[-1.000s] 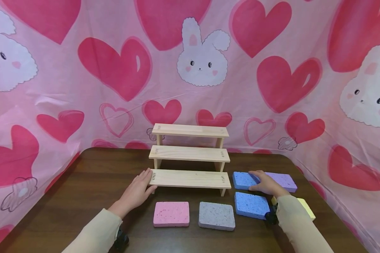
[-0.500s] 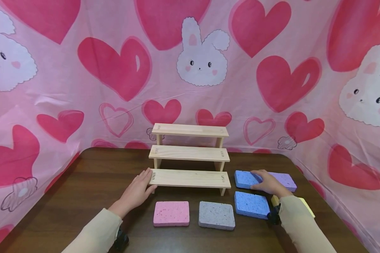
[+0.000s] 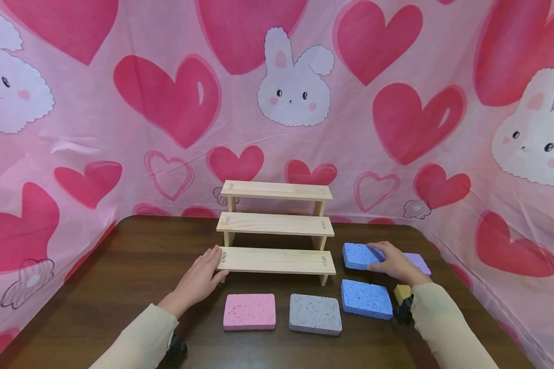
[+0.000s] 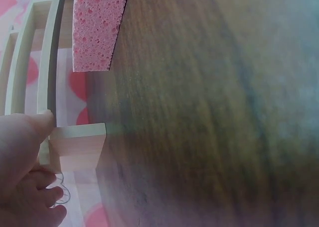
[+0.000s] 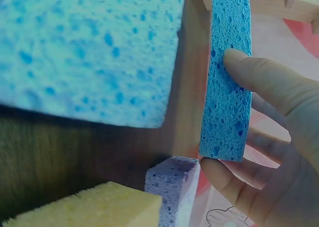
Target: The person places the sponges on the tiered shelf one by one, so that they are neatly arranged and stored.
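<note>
Blue sponge (image 3: 357, 256) pinched in right hand (image 3: 394, 262), left hand (image 3: 200, 277) loose against wooden stand (image 3: 277, 260). Purple sponge (image 3: 417, 263) kinda half-blocked, yellow sponge (image 3: 402, 293) mostly lost behind sleeve (image 3: 448, 323).

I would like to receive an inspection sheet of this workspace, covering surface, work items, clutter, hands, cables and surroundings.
Surface: dark wood-grain table.
Job's things: three-step wooden stand; farther blue sponge, nearer blue sponge, pink sponge, grey sponge, purple sponge, yellow sponge.
Clutter: nothing seen beyond these.
Hands: left hand touches the left end of the lowest step; right hand grips the farther blue sponge.
Cables: nothing seen.
Surroundings: pink heart-and-rabbit backdrop behind the table.
</note>
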